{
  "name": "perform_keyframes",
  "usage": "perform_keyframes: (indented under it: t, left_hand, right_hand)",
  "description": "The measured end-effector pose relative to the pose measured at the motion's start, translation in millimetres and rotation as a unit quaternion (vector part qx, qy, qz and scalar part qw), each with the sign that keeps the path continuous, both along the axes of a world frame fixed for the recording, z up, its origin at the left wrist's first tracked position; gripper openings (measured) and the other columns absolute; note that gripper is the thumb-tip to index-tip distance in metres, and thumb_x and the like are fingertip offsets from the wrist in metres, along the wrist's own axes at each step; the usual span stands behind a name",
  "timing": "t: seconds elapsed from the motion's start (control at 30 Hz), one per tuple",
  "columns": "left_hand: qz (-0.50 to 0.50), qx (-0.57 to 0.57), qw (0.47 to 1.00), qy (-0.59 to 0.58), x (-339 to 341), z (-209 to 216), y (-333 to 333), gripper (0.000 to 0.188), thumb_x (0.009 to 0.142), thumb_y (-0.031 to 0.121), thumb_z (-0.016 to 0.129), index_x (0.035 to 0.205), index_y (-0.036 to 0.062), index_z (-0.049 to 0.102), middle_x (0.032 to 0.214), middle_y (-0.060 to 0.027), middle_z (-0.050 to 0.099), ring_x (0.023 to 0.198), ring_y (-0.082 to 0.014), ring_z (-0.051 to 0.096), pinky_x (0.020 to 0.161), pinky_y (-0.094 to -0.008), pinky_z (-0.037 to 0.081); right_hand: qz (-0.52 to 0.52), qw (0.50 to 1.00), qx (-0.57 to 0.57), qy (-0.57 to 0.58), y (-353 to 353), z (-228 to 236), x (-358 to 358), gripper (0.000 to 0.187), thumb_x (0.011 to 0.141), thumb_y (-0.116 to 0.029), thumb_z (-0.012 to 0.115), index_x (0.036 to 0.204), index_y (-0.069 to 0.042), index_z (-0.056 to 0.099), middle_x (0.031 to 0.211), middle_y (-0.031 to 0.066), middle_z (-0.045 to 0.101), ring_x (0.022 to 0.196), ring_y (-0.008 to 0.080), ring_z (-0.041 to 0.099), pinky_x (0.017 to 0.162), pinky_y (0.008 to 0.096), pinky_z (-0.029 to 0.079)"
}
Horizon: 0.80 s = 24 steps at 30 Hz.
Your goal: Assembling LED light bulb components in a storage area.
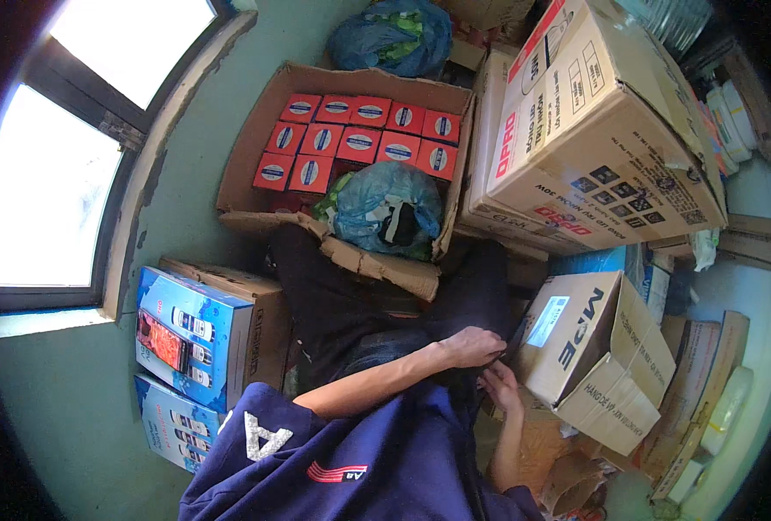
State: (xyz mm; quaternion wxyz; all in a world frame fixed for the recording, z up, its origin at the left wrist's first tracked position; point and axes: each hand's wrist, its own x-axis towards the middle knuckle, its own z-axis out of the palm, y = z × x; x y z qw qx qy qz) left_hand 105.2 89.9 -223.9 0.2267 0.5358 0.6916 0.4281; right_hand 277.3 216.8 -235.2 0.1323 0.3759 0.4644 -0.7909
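My left hand (pixel 474 347) reaches across my lap to the right, its fingers curled together at the dark cloth over my right thigh. Just below it, my right hand (pixel 500 386) is bent in toward the same spot with its fingers closed. Whatever the fingertips hold is too dark and small to make out. Dark trousers (pixel 333 304) cover my legs, which are spread on either side of an open carton's torn front flap (pixel 377 265). Close to the right of both hands stands a brown cardboard box (pixel 568 334) with a pale label.
The open carton (pixel 229 187) holds rows of small red boxes (pixel 322 139) and a knotted blue plastic bag (pixel 377 204). Another blue bag (pixel 390 39) lies behind. Large cartons (pixel 611 130) are stacked at right. A phone (pixel 161 340) rests on blue-white boxes (pixel 229 347) beneath the window (pixel 46 191).
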Motion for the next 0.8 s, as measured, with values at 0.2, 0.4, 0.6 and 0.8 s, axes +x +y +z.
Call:
perform_keyframes:
  t: [0.2,0.4,0.6,0.8]
  left_hand:
    - [-0.013,0.005,1.000,0.009,5.6,-12.8,11.3,0.012,0.081,0.011,0.056,0.086,0.0030,0.064,0.084,-0.0180,0.067,0.079,-0.0373,0.066,0.069,-0.0462,0.054]
    - [-0.015,-0.012,1.000,0.006,3.8,-9.1,15.7,0.014,0.083,0.015,0.056,0.085,0.0025,0.064,0.084,-0.0187,0.067,0.081,-0.0378,0.066,0.070,-0.0464,0.054]
    - [-0.076,-0.103,0.989,-0.077,-39.3,-0.6,-15.9,0.022,0.091,0.025,0.057,0.097,0.0059,0.065,0.091,-0.0161,0.067,0.091,-0.0333,0.065,0.078,-0.0421,0.052]
    - [0.413,-0.038,0.909,-0.037,-174.9,-71.7,-97.7,0.031,0.083,0.006,0.056,0.114,0.0029,0.061,0.099,-0.0219,0.065,0.093,-0.0388,0.063,0.079,-0.0450,0.050]
  right_hand:
    - [0.154,0.884,0.441,-0.023,-10.3,-21.4,-10.9,0.032,0.076,0.006,0.060,0.107,0.005,0.062,0.099,0.0149,0.070,0.093,0.0197,0.064,0.081,0.0313,0.048]
    - [-0.019,0.824,0.563,0.060,-34.2,-39.4,-27.7,0.017,0.077,0.001,0.059,0.091,0.008,0.062,0.087,0.0234,0.066,0.086,0.0292,0.067,0.073,0.0382,0.049]
    - [0.338,0.777,0.530,-0.020,-10.8,21.6,-25.2,0.019,0.081,-0.006,0.063,0.093,0.008,0.065,0.090,0.0237,0.068,0.086,0.0314,0.068,0.071,0.0379,0.050]
    - [0.346,0.798,0.492,-0.037,0.1,159.4,-60.0,0.026,0.094,-0.008,0.051,0.114,0.001,0.064,0.100,0.0215,0.068,0.086,0.0311,0.069,0.075,0.0375,0.055]
